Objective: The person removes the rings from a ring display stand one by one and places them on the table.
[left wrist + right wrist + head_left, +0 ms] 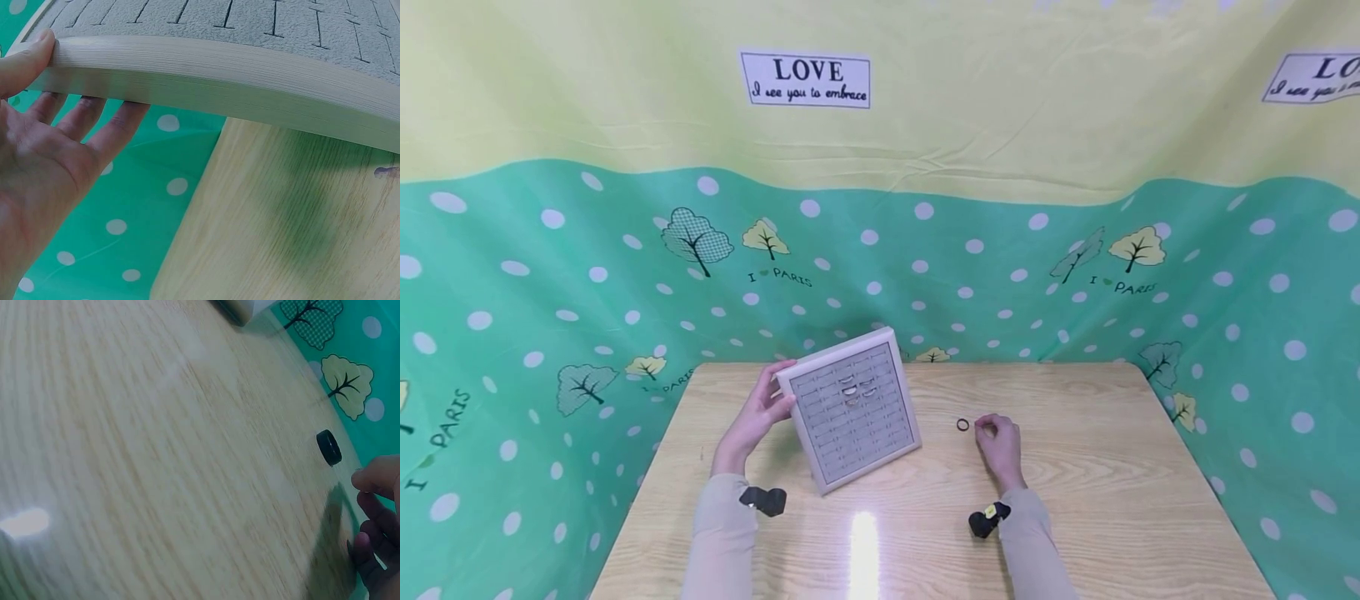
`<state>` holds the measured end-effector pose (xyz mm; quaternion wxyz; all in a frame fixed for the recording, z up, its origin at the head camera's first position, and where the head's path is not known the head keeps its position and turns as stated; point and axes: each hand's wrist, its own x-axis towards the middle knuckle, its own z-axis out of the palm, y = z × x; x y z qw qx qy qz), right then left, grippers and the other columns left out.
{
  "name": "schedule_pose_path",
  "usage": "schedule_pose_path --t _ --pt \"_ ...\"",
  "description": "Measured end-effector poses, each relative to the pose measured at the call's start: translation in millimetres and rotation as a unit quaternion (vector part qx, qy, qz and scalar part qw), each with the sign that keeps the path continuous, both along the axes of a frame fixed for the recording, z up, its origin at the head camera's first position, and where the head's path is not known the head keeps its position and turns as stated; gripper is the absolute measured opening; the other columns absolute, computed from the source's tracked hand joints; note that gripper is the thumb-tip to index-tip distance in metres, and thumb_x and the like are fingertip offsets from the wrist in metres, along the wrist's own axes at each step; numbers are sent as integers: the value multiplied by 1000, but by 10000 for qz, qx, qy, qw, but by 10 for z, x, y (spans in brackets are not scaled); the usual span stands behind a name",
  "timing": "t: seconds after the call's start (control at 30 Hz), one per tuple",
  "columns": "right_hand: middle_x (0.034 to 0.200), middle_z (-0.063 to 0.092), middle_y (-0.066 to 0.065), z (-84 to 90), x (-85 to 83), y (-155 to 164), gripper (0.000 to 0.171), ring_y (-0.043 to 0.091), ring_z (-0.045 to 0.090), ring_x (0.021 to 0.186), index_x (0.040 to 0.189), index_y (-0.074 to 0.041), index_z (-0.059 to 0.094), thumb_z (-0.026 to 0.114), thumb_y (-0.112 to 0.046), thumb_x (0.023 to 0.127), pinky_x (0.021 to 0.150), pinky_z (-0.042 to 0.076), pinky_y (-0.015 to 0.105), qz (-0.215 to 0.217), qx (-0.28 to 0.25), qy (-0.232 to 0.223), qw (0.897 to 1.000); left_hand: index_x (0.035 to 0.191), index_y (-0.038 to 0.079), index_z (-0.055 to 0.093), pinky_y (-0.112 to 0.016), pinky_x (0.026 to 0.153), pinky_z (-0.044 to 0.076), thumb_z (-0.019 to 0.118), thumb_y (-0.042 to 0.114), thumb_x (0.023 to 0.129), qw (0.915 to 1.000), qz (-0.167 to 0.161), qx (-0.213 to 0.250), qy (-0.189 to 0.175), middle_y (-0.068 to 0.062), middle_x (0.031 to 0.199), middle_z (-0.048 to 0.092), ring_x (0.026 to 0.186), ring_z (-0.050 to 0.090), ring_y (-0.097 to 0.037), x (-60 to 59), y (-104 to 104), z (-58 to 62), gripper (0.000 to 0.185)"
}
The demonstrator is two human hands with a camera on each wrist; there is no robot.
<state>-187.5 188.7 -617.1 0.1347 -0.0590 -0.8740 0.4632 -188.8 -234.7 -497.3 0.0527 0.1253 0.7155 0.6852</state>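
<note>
A cream-framed ring tray (850, 408) with grey slotted felt stands tilted up on the wooden table (1075, 500). Several pale rings (852, 388) sit in its upper rows. My left hand (758, 417) grips the tray's left edge; in the left wrist view the thumb (28, 56) lies on the frame (219, 69) and the fingers (81, 119) are under it. A small black ring (963, 425) (329, 447) lies flat on the table. My right hand (996, 437) rests just right of it, fingers (375, 481) curled, not touching it, with nothing seen in them.
A green dotted cloth (550, 350) with trees hangs round the table on all sides, yellow above. Black wrist cameras (763, 500) (988, 518) sit on both sleeves. A glare spot (863, 533) lies on the near table (156, 456).
</note>
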Motion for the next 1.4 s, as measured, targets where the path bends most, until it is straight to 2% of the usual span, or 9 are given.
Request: schedule_pose_path --t 0.17,0.47,0.83,1.4 --pt "94 64 20 -43 -13 22 9 38 54 96 90 4 69 68 2 82 89 40 49 -73 76 -117 9999 145 13 31 -43 87 51 56 4 96 10000 -7 -24 22 -25 139 42 115 56 -21 2 7 -3 56" --pt "94 63 21 -82 -21 42 7 38 54 96 88 5 69 69 3 81 88 41 49 -73 88 -85 9999 145 13 31 -42 87 52 55 2 96 10000 -38 32 33 -26 139 42 112 58 -15 -10 9 -11 56" --pt "97 61 21 -117 -3 43 8 38 52 97 88 5 69 69 3 80 87 39 49 -107 112 80 9998 145 13 30 -43 88 51 56 3 96 10000 -34 9 4 -25 138 42 114 56 -18 -10 3 10 56" --pt "99 61 21 -157 -20 75 9 38 51 100 88 3 70 69 2 80 90 38 47 -80 128 16 9999 144 10 31 -40 85 52 56 2 96 9999 -28 33 104 -27 137 42 111 59 -16 -3 5 -3 55"
